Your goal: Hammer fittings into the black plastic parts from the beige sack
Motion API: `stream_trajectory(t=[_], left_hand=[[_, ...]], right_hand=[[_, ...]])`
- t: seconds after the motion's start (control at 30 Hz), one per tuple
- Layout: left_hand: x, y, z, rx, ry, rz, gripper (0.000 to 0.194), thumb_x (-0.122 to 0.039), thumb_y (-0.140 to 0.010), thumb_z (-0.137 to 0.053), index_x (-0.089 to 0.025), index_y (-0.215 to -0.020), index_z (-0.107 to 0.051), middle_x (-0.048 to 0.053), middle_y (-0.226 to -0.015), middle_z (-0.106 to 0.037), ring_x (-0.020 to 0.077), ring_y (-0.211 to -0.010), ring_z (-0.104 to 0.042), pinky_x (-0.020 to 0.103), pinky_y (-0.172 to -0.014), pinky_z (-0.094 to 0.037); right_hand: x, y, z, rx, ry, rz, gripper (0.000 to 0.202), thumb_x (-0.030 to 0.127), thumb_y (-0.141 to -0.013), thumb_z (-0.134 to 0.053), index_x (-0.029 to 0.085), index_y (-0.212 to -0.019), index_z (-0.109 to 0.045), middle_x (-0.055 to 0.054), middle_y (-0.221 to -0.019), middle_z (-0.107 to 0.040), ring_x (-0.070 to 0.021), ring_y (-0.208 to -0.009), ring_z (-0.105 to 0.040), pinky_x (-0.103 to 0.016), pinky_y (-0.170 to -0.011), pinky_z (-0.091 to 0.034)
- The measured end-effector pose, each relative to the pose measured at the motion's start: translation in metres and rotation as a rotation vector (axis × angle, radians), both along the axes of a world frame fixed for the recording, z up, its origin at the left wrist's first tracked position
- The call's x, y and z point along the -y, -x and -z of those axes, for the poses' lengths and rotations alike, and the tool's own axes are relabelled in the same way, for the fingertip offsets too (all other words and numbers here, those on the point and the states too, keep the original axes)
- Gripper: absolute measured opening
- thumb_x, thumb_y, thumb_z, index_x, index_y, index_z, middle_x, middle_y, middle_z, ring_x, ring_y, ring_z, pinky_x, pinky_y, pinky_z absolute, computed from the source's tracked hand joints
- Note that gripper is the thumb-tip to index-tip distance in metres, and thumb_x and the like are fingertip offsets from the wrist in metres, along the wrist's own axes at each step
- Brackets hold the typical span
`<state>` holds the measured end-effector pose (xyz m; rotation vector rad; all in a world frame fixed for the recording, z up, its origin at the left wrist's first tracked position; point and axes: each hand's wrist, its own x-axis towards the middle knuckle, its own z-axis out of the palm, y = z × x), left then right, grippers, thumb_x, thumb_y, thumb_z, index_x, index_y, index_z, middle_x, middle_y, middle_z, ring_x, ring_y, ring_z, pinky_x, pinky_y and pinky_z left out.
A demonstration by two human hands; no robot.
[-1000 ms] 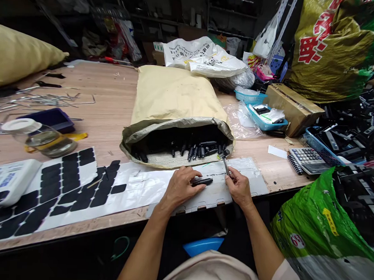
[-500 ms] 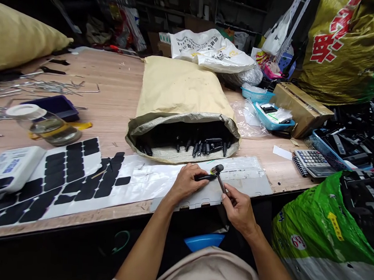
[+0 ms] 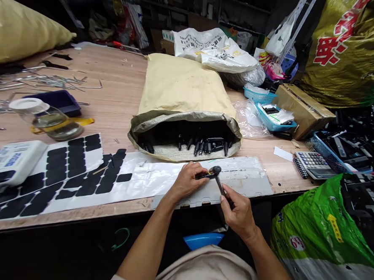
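Observation:
My right hand (image 3: 238,210) is wrapped round the handle of a small hammer (image 3: 219,184). Its dark head sits at the right end of a slim black part (image 3: 204,175); whether the two touch I cannot tell. That part is pinched in the fingers of my left hand (image 3: 187,180), which rests on a flat grey board (image 3: 248,179) at the table's front edge. Just beyond, a paper sack (image 3: 180,84) lies on its side with its mouth towards me. Several black pen-like pieces (image 3: 202,146) lie inside it.
Left of the board are sheets of black stickers (image 3: 57,166), a white device (image 3: 14,163) and a tilted jar (image 3: 58,123). Metal rods (image 3: 57,81) lie farther back. To the right are a calculator (image 3: 314,164), a cardboard box (image 3: 304,107) and a full green bag (image 3: 309,219).
The hammer head has moved slightly down and left at the black part's end. My left hand keeps its hold. The whole view has shifted a little.

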<state>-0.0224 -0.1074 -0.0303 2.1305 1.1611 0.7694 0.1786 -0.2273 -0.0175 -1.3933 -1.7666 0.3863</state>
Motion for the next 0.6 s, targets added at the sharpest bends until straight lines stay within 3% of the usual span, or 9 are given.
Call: stream_trajectory(t=[0.47,0.6], left_hand=[[-0.001,0.000,-0.002,-0.017,0.025,0.003,0.018,-0.027,-0.081,-0.069,-0.022,-0.096,-0.077,0.003,-0.084,-0.068,0.0212,-0.086,-0.054,0.035,-0.082,-0.041],[-0.001,0.000,-0.002,-0.019,0.024,-0.001,0.018,-0.028,-0.081,-0.069,-0.023,-0.096,-0.077,0.002,-0.086,-0.070,0.0208,-0.086,-0.055,0.035,-0.083,-0.040]], right_hand=[[-0.002,-0.007,-0.002,0.006,0.060,0.057,0.038,0.025,-0.094,-0.055,0.018,-0.128,-0.070,-0.012,-0.115,-0.077,-0.0273,-0.100,-0.075,-0.037,-0.091,-0.060],[-0.006,-0.010,0.002,0.007,0.114,0.068,0.037,0.026,-0.092,-0.055,0.016,-0.123,-0.072,-0.013,-0.107,-0.078,-0.0266,-0.091,-0.076,-0.035,-0.082,-0.061]])
